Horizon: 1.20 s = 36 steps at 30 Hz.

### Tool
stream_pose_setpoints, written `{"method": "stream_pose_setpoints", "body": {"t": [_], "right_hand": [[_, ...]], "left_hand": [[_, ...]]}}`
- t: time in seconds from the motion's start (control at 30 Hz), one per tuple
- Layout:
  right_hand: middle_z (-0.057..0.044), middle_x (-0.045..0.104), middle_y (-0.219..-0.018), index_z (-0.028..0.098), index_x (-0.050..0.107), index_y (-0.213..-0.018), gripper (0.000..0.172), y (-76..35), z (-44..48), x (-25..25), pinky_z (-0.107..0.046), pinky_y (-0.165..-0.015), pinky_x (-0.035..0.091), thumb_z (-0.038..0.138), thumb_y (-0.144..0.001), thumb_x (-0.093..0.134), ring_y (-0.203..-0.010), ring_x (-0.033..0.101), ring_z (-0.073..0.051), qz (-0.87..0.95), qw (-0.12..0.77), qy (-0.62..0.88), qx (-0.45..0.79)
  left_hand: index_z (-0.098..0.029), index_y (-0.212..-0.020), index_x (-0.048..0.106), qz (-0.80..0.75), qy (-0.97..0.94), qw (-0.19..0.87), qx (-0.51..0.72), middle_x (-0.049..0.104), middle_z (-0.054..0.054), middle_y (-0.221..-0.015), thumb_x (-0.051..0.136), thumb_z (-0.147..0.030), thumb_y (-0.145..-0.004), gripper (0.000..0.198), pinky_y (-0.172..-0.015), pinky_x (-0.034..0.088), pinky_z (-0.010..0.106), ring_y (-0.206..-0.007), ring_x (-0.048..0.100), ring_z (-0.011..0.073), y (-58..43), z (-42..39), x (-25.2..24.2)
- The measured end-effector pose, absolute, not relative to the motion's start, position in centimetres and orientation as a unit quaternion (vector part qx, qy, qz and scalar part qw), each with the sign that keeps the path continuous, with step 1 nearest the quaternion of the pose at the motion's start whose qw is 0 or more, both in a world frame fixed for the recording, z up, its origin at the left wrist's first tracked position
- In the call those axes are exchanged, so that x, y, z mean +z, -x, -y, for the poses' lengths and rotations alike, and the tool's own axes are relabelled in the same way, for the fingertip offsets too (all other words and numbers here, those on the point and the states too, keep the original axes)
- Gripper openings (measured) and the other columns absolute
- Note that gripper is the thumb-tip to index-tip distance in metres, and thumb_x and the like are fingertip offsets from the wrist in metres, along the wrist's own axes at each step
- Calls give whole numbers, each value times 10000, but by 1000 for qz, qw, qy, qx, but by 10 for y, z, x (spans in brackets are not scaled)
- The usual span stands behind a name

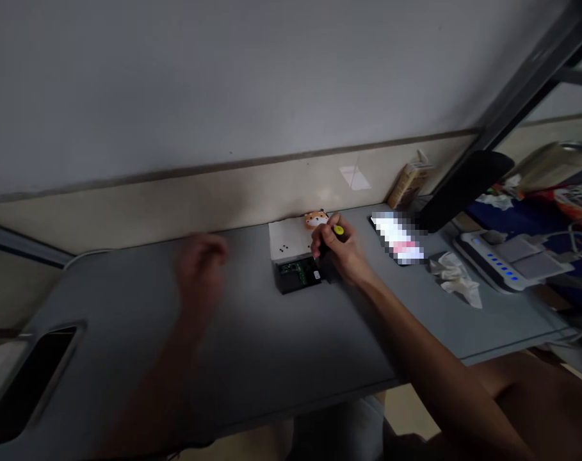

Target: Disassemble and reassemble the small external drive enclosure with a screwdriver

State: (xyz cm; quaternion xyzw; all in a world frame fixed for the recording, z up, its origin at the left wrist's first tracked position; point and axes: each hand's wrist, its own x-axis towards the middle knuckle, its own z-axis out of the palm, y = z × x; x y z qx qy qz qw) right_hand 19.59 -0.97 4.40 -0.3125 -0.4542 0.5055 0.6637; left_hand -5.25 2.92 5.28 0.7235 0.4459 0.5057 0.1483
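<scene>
Right forearm point(429, 339) crossing grey counter point(319, 358); right hand point(336, 250) clenched around yellow-capped screwdriver point(339, 230), its tip hidden, just beside green circuit board point(293, 272) in black casing point(291, 286); left hand point(199, 269) well apart, above the counter, too blurred to tell its state; white card point(285, 235) directly behind the casing.

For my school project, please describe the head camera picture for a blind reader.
A right hand grips a yellow-topped black tool over a green circuit board on a gray desk. The blurred left hand hovers nearby.
</scene>
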Motion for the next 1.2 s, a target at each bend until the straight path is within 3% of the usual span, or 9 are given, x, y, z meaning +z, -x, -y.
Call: {"method": "stream_pose_setpoints", "body": {"t": [0.07, 0.17, 0.27, 0.37, 0.53, 0.9, 1.07, 1.2], "right_hand": [[86, 463, -598, 260, 416, -777, 479, -195, 8, 42, -253, -492, 361, 578, -812, 773, -485, 433, -95, 449, 667, 317, 503], [78, 396, -607, 258, 476, -796, 471, -194, 5, 42, -248, -472, 304, 658, -817, 724, -502, 367, -96, 435, 687, 303, 496], [38, 434, -661, 253, 598, -875, 475, -194, 4, 45, -270, -513, 345, 728, -859, 614, -561, 392, -120, 416, 690, 276, 524], [2, 503, -746, 237, 647, -851, 432, -196, 6, 48, -294, -586, 401, 669, -866, 644, -637, 459, -134, 417, 681, 290, 528], [9, 540, -796, 221, 601, -761, 408, -197, 9, 44, -298, -646, 427, 599, -843, 730, -667, 537, -121, 441, 674, 301, 511], [21, 499, -712, 251, 629, -944, 398, -196, 6, 42, -303, -608, 413, 645, -928, 578, -612, 485, -130, 427, 678, 288, 525], [2, 603, -822, 233, 617, -845, 353, -196, 10, 47, -315, -676, 453, 553, -825, 765, -698, 564, -137, 424, 675, 288, 531], [45, 609, -714, 245, 533, -832, 404, -197, 11, 46, -299, -626, 426, 558, -807, 787, -598, 549, -122, 441, 663, 302, 525]], "left_hand": [[-203, -712, 601, -389, -762, 195, 480, 595, -3, -717, 496, -183, -915, 229, -695, 508, 284, -733, 572, 158, 26, -29, 39], [-222, -748, 599, -350, -819, 212, 403, 613, 9, -707, 443, -111, -896, 242, -835, 496, 340, -875, 571, 206, -9, -23, 22], [-223, -747, 537, -351, -845, 193, 354, 632, 16, -771, 440, -80, -901, 231, -856, 469, 351, -908, 546, 213, -18, -16, 12], [-221, -721, 498, -324, -870, 170, 330, 637, 27, -806, 419, -47, -905, 265, -861, 457, 362, -932, 526, 219, -8, -12, 7], [-219, -723, 526, -321, -882, 139, 315, 664, 47, -888, 422, -28, -914, 290, -884, 448, 400, -990, 513, 239, 3, -9, 3], [-228, -824, 526, -331, -894, 140, 269, 666, 40, -928, 368, -41, -959, 279, -895, 399, 394, -1010, 504, 240, 5, -4, 8], [-227, -810, 515, -350, -882, 160, 273, 663, 40, -918, 370, -33, -924, 268, -917, 386, 402, -1022, 505, 245, 1, -6, 8], [-228, -787, 500, -362, -870, 163, 293, 656, 41, -903, 364, -48, -915, 260, -913, 378, 411, -1028, 510, 250, -10, -9, 15]]}}
